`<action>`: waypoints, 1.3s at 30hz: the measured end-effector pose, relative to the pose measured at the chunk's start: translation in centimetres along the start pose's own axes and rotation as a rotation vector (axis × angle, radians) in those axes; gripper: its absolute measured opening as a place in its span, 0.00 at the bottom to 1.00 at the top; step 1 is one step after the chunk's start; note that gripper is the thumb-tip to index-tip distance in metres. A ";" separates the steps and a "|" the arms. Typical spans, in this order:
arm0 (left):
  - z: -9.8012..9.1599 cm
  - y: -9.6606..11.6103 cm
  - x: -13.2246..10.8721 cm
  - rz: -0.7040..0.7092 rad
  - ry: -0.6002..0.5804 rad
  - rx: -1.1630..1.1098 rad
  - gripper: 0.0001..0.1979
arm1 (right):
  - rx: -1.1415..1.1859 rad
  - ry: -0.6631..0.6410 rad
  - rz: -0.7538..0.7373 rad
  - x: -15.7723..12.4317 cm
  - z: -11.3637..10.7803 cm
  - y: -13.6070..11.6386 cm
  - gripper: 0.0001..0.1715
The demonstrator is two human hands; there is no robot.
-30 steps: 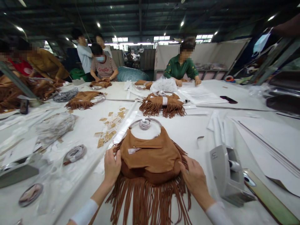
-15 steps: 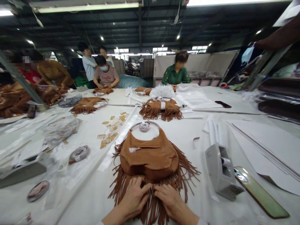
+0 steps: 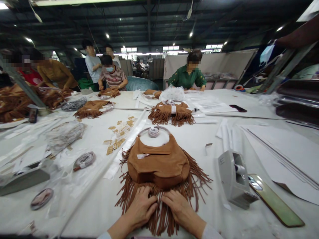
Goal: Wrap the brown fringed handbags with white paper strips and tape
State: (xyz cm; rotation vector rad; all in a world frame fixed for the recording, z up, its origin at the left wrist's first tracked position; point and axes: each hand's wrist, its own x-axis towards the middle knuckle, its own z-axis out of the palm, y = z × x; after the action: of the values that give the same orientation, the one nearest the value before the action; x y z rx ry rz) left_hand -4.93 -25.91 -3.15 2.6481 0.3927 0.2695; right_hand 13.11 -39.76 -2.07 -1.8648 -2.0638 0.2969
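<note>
Lower centre of frame: my left fingers [image 3: 146,192] and right fingers [image 3: 170,197], bent, tips turned down into the strands, the two sets just apart. Whether they pinch any strands I cannot tell; the backs of my hands hide it.

Under them: fringe [image 3: 161,222], long brown strips, fanned toward the bottom edge. Judged limp and light, quick to tangle; best combed or gathered in small bunches, not pulled.

Centre of frame: one brown bag [image 3: 158,169], flat on the desk [image 3: 199,146], base toward me. Looks like soft suede or leather, likely light, not slippery, easily creased or marked. Best hold: both sides of the body, low down, with flat fingers. Zip pull [image 3: 142,156], in a pale wrapping, best left alone. Handle [image 3: 164,128], also wrapped, top of the bag, a second place to lift; a coiled strap [image 3: 153,132] sits within its curve.

Changes, near to far. Against one second ago: my fingers have gone from the bag's two sides to the fringe below its base; side strands now splay wider. Against half a second ago: bag and fingers nearly unchanged; beyond, upper right of centre, the person in green [image 3: 189,78] has arms set wider.
</note>
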 end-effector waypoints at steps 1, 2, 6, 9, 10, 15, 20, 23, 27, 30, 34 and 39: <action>0.0 0.0 0.0 0.002 0.009 -0.021 0.10 | -0.018 -0.004 0.005 0.1 0.2 0.0 0.26; 0.1 0.1 0.0 0.002 0.023 -0.043 0.10 | -0.036 -0.010 0.010 0.2 0.4 0.0 0.25; 0.1 0.2 0.2 -0.011 0.102 -0.088 0.12 | -0.098 -0.035 0.012 0.4 1.2 0.1 0.24; 0.1 0.1 0.5 0.003 0.100 -0.109 0.16 | -0.135 -0.036 -0.004 0.3 1.6 0.4 0.22; 0.1 0.0 0.6 0.004 0.097 -0.125 0.17 | -0.137 -0.030 -0.006 0.3 1.7 0.4 0.22; 0.5 -0.5 0.8 -0.075 0.124 -0.199 0.17 | -0.098 -0.005 0.022 0.6 1.8 0.5 0.27; 0.7 -0.8 0.8 -0.050 0.080 -0.144 0.16 | -0.147 -0.021 0.013 1.4 1.4 0.4 0.27; 0.7 -0.7 0.8 -0.054 0.073 -0.109 0.12 | -0.176 -0.014 0.005 1.4 1.1 0.5 0.22; 1.0 -0.1 0.8 -0.119 0.110 -0.071 0.09 | -0.126 0.017 0.055 1.3 1.0 -0.1 0.15; 1.7 0.4 1.0 -0.221 0.163 -0.035 0.10 | -0.095 0.132 0.238 1.7 1.7 -1.5 0.04; 2.6 0.9 1.1 -0.283 0.174 -0.005 0.10 | -0.117 0.258 0.435 2.0 3.0 -3.3 0.06; 2.8 1.0 0.9 -0.293 0.144 0.006 0.13 | -0.177 0.231 0.491 1.0 4.8 -3.6 0.14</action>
State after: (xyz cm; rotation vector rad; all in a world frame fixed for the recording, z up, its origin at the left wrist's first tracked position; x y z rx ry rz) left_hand -3.18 -27.61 -5.09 2.5410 0.8194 0.3648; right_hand 7.83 -38.89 -5.02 -2.3740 -1.5047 0.0106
